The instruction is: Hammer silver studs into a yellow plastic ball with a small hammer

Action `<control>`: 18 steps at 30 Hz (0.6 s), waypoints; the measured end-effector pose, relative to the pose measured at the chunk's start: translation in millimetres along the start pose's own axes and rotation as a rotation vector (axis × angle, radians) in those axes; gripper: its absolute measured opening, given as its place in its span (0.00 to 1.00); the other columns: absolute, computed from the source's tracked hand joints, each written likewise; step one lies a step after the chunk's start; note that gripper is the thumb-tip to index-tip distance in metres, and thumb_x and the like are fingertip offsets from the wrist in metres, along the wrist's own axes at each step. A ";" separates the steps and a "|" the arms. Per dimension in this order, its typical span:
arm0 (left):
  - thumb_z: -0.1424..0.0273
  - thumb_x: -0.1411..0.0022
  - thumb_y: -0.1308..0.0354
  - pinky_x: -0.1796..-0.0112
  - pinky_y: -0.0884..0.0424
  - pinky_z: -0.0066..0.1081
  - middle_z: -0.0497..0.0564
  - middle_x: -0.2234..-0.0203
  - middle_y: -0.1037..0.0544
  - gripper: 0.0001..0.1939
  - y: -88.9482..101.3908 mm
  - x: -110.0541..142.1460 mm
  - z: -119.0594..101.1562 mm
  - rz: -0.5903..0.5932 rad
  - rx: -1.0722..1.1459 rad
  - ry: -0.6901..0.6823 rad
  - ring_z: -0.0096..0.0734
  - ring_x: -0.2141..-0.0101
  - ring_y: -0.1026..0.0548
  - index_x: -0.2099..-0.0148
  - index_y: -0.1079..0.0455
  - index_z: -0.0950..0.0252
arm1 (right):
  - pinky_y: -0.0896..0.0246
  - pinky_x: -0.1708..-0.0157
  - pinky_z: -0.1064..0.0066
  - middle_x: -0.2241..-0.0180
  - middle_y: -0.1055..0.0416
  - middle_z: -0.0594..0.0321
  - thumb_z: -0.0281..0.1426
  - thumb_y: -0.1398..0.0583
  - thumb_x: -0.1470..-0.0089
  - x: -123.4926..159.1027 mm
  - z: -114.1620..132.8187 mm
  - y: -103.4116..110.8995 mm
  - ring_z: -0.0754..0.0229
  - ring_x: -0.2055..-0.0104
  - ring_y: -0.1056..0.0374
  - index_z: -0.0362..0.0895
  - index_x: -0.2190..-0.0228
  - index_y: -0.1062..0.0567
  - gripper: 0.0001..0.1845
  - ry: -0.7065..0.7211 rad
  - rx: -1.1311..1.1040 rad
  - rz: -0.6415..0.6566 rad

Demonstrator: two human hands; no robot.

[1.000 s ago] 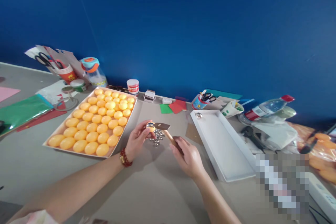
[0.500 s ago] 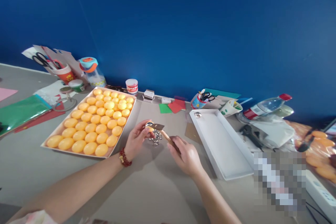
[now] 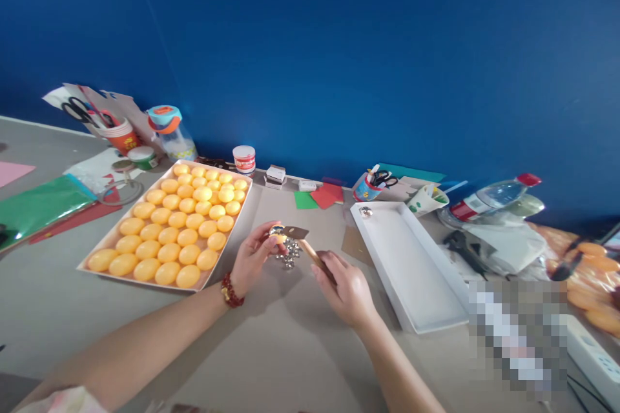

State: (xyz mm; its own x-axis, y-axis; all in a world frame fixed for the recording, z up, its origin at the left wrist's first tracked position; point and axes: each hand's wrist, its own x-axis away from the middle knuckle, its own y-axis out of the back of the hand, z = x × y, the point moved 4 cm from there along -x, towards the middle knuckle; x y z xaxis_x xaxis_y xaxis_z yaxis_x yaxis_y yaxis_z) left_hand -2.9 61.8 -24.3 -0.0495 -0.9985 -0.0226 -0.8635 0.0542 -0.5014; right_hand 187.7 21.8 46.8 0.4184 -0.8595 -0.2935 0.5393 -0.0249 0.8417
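In the middle of the table my left hand pinches an orange ball with a shiny silver piece on its top. My right hand is closed round the wooden handle of a tool. Its flat metal head lies crosswise at the handle's end, its tip at the silver piece; contact cannot be told. Behind the left fingers lies a small heap of silver bell-like pieces. Left of my hands, a shallow box holds rows of orange balls.
A long white tray at the right holds one silver piece. Along the blue wall stand a white-and-red tub, a drinking bottle and a cup of scissors. A plastic bottle and a power strip are farther right.
The tool's metal head has shifted slightly right relative to the ball. Both hands keep their grips and almost the same places; the whole view has drifted a little.
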 end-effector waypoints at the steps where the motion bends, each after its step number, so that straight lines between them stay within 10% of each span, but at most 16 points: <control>1: 0.65 0.40 0.39 0.61 0.25 0.36 0.50 0.69 0.21 0.20 0.4 -0.2 0.6 -0.004 0.001 -0.002 0.30 0.70 0.23 0.46 0.31 0.64 | 0.44 0.74 0.73 0.68 0.27 0.59 0.32 0.51 0.36 -0.1 0.1 -0.5 0.59 0.73 0.31 0.44 0.61 0.32 0.09 0.002 0.005 0.014; 18: 0.65 0.39 0.39 0.62 0.24 0.36 0.50 0.68 0.23 0.20 -0.9 -0.1 -0.5 -0.002 0.017 -0.003 0.29 0.69 0.24 0.46 0.31 0.63 | 0.45 0.75 0.73 0.68 0.28 0.60 0.32 0.51 0.36 0.0 0.8 0.9 0.61 0.75 0.32 0.44 0.59 0.32 0.09 0.002 -0.005 -0.009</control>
State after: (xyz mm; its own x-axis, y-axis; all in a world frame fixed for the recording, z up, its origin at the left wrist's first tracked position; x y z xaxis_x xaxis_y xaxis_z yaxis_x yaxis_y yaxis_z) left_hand -2.3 61.8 -23.3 -0.0463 -0.9986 -0.0241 -0.8547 0.0521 -0.5164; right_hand 187.6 21.4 47.8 0.4148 -0.8585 -0.3016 0.5464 -0.0301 0.8370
